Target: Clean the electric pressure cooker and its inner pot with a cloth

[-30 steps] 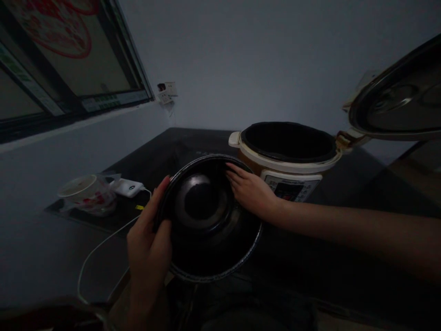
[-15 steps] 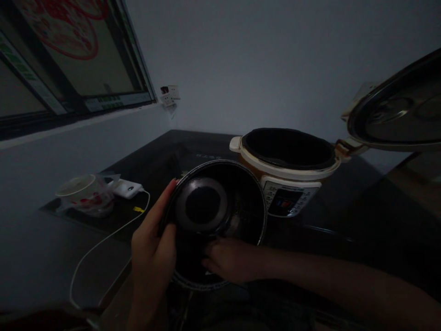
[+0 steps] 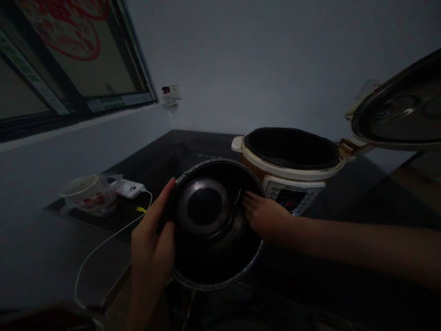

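A dark inner pot [image 3: 206,259] with a speckled rim is tilted so its inside faces me. My left hand [image 3: 153,246] grips its left side, thumb over the rim and fingers behind. Inside the pot, against the right wall, my right hand [image 3: 267,216] has its fingers bent together. A small pale edge shows by those fingertips; what they hold is too dark to name. Behind the pot stands an electric pressure cooker [image 3: 292,174], its cavity dark and its lid [image 3: 399,108] raised to the right.
On the dark counter [image 3: 186,145] at left, a bowl in a plastic bag [image 3: 89,195] stands beside a white device [image 3: 129,188]. A white cable [image 3: 105,243] runs from it down over the edge. Wall sockets [image 3: 170,95] and a window [image 3: 113,59] are behind.
My right hand has moved from the pot's lower inside up and to the right, along the inner wall. My left hand keeps its hold, and the pot is nearly where it was.
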Demonstrator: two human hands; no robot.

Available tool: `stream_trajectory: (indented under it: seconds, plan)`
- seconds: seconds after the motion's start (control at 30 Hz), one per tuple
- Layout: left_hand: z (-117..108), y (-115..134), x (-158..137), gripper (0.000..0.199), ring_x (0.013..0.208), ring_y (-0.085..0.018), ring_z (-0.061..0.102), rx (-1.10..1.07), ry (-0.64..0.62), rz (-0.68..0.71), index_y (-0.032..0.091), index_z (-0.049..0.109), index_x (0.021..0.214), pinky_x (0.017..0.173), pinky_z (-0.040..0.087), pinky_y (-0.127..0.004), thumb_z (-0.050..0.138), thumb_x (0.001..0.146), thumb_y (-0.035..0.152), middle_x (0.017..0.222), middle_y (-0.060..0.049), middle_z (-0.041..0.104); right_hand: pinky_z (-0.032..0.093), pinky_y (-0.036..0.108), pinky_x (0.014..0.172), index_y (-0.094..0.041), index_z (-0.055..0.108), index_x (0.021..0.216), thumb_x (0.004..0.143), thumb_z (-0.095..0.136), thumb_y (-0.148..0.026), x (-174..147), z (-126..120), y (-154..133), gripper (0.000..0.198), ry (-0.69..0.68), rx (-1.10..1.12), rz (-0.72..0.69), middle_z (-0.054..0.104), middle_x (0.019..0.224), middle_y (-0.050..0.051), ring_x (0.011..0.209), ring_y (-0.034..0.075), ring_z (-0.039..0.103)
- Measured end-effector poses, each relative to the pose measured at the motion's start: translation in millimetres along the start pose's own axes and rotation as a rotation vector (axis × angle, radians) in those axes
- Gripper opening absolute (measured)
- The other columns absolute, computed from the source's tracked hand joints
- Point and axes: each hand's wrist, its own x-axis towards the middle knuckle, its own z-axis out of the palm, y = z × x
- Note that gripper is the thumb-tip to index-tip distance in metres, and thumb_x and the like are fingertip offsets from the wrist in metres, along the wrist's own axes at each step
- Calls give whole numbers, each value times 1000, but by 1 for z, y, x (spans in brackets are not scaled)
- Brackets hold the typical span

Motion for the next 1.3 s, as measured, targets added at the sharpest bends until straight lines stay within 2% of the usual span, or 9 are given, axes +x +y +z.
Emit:
stream_trajectory:
  seconds: [0.13,0.27,0.43,0.6,0.7,0.83,0.93,1.1,1.3]
  plan:
    - [-2,0,2,61,133,-22,52,-16,-21,-5,36,55,138,117,38,-39,50,84,9,141,6,59,18,49,121,-14,73,111,77,49,-10,26,-29,33,42,171,-421,-126,67,126,12,134,29,49]
    - [-4,-2,3,61,133,-21,52,-30,-56,-3,37,55,138,117,38,-40,50,84,9,140,6,59,19,43,121,-12,68,119,82,40,-6,52,-65,42,46,195,-683,-356,66,127,7,135,21,48]
    - [-4,1,3,60,131,-23,54,-25,-75,24,34,55,138,114,41,-40,50,84,9,140,4,60,24,38,119,-13,67,119,75,40,0,56,-65,38,54,356,-714,-376,66,128,3,134,16,48]
    - [-4,5,1,60,130,-23,55,-9,-72,34,34,55,138,114,41,-40,50,85,9,139,4,61,30,56,114,-19,70,116,67,32,-3,26,-4,31,64,405,-132,-130,70,121,7,138,23,44]
    - [-3,6,0,61,130,-23,56,-3,-77,36,35,55,139,114,42,-40,50,84,8,139,4,61,28,56,116,-15,72,115,70,44,-10,12,24,13,53,159,-24,-17,68,123,15,133,33,49]
    - [0,9,-1,60,130,-22,56,-1,-56,24,35,56,137,113,43,-38,50,84,7,138,5,61,36,59,111,1,68,117,77,52,-9,12,26,-30,45,-161,138,112,60,127,31,128,40,52]
    - [1,10,-1,62,130,-21,56,-5,-40,13,36,56,137,114,41,-37,50,83,6,138,6,61,46,57,101,-2,68,115,79,57,-10,25,15,-61,38,-265,406,41,64,121,29,116,39,62]
    - [3,10,0,62,131,-21,54,11,-4,5,33,57,137,113,42,-35,50,82,6,140,5,60,51,37,90,-8,69,108,87,46,-13,59,-4,-95,32,-105,1233,46,71,106,16,97,24,67]
    - [4,8,3,58,133,-21,53,52,68,-14,31,60,135,114,41,-33,52,82,7,139,4,61,43,32,102,-18,68,110,82,38,-8,95,-34,-116,42,207,2310,376,71,105,3,101,15,64]
